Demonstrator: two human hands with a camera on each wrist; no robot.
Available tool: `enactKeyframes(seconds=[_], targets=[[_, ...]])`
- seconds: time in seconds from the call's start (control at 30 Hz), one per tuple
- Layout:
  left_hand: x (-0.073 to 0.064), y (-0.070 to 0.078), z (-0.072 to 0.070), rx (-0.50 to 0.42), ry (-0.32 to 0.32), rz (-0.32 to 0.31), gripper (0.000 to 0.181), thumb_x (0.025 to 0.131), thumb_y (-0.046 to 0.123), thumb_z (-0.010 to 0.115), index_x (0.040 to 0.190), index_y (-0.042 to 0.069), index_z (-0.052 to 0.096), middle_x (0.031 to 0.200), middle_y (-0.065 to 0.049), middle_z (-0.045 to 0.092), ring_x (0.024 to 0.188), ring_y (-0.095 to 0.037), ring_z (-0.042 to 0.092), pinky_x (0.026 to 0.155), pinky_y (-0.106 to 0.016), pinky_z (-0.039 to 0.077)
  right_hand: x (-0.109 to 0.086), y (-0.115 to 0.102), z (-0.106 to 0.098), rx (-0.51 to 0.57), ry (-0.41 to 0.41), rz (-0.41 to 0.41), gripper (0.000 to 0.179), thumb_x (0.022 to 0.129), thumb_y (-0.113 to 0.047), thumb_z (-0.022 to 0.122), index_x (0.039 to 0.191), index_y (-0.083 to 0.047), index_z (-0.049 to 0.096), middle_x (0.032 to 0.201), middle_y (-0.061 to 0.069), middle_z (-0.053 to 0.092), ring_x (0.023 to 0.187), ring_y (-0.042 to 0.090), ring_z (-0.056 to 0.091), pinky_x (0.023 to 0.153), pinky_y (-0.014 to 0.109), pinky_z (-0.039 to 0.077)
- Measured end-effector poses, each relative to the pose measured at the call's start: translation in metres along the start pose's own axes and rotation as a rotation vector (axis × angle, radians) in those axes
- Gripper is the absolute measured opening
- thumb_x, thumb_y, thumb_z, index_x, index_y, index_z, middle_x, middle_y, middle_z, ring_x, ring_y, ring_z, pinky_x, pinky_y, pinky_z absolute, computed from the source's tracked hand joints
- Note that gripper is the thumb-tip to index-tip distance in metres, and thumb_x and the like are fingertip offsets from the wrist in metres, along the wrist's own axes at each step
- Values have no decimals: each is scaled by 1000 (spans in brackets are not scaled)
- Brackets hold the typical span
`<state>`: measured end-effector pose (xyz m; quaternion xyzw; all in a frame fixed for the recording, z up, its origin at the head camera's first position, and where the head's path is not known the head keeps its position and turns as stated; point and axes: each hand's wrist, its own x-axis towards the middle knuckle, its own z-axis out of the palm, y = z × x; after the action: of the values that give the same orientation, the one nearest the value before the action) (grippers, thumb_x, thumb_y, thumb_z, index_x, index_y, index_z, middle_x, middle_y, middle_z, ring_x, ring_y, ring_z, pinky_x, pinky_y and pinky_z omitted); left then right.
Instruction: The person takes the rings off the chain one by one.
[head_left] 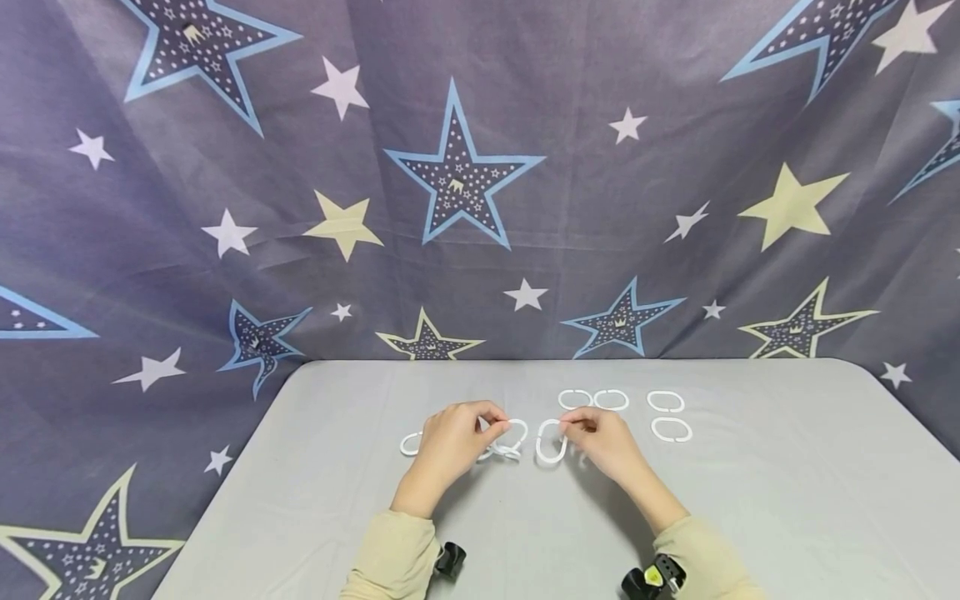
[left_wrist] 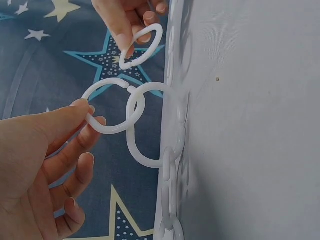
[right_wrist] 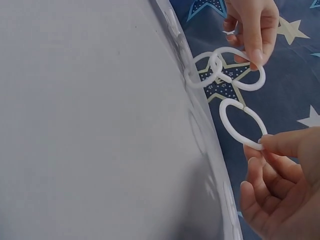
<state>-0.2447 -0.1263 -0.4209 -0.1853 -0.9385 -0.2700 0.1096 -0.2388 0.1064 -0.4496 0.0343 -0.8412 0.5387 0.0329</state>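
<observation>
My left hand (head_left: pixel 453 446) pinches a white plastic chain link (left_wrist: pixel 107 131) between thumb and index finger. This oval has a small gap in its side, seen in the left wrist view. Hooked through it is a second link (left_wrist: pixel 145 162), from which more joined links (left_wrist: pixel 167 200) trail onto the table. A short way to the right, my right hand (head_left: pixel 603 442) holds a single white link (right_wrist: pixel 230 127) by its edge with thumb and fingertip. That link also has a gap and hangs apart from the chain.
Several loose white links (head_left: pixel 666 410) lie on the grey table (head_left: pixel 787 483) beyond and to the right of my right hand. Behind the table's far edge hangs a dark curtain (head_left: pixel 570 217) printed with stars. A black device (head_left: pixel 450 561) sits at my left wrist.
</observation>
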Motion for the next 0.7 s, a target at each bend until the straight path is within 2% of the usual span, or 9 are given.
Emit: enactKeyframes(seconds=[0.23, 0.5, 0.7], targets=[[0, 0, 0, 6, -1, -4, 13, 90, 43, 71, 90, 31, 76, 66, 18, 57, 61, 0, 49, 58, -29, 39, -2, 3, -13, -6, 4, -19, 12, 90, -5, 68, 97, 4, 72, 80, 8, 71, 66, 21, 64, 58, 23, 47], [0, 0, 0, -7, -9, -11, 9, 90, 39, 72, 90, 31, 76, 66, 18, 56, 60, -1, 49, 59, -30, 39, -5, 5, -28, 27, 5, 1, 14, 90, -3, 66, 100, 6, 71, 84, 12, 72, 68, 22, 64, 56, 28, 51], [0, -1, 0, -5, -11, -8, 11, 90, 41, 71, 91, 30, 76, 67, 20, 56, 61, -1, 49, 59, -29, 40, -3, 7, -39, -66, 9, -29, 15, 91, -7, 67, 101, 3, 72, 89, 11, 72, 73, 19, 65, 63, 25, 50]])
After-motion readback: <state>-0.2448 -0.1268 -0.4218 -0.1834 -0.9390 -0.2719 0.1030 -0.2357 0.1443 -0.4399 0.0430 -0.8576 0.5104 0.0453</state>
